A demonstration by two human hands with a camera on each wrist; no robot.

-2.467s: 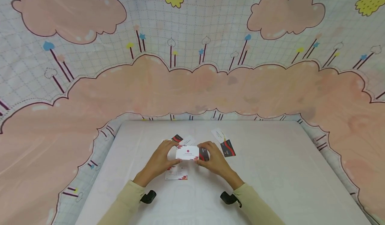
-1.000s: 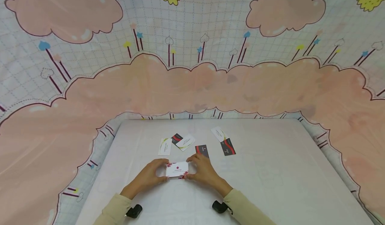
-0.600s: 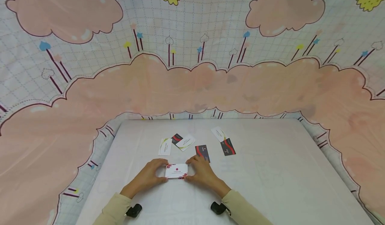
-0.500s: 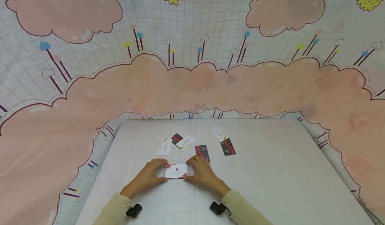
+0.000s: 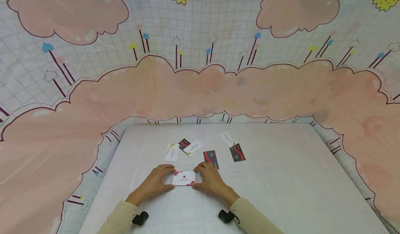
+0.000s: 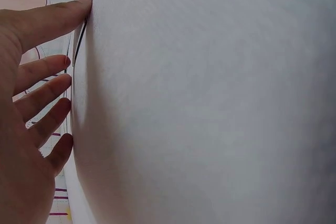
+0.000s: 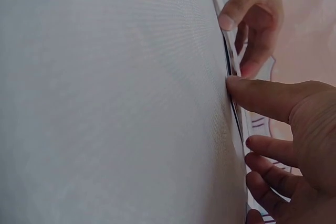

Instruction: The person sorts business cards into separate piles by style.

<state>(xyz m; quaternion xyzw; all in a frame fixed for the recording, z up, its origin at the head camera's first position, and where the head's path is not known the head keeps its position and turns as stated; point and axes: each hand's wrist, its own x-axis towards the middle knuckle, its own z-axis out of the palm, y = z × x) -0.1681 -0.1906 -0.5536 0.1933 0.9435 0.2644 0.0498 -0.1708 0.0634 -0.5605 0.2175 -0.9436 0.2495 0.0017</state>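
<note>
A white business card (image 5: pixel 183 178) with pink-red floral corners and a red dot lies level at the table's front middle, over the spot of a similar card now hidden. My left hand (image 5: pixel 155 181) pinches its left end between thumb and fingers. At its right end, my right hand (image 5: pixel 211 181) does the same. Close behind my right fingers lies a black-and-red card (image 5: pixel 211 158), its lower part overlapped by them. Both wrist views look along the tabletop; there my left thumb (image 6: pixel 63 22) and my right thumb (image 7: pixel 262 96) are at thin card edges, almost edge-on.
Farther back on the white table (image 5: pixel 281 178) lie a white-and-green card (image 5: pixel 171 152), another white card (image 5: pixel 193 148) overlapping a black-and-red card (image 5: pixel 184 143), and at right a white card (image 5: pixel 227 139) touching a black-and-red one (image 5: pixel 237 152). A printed curtain (image 5: pixel 200 95) hangs behind.
Both hands have brought the floral card down and left onto the similar card, which it now covers. The black-and-red card behind has come into fuller view. Over the last half second the hands barely move.
</note>
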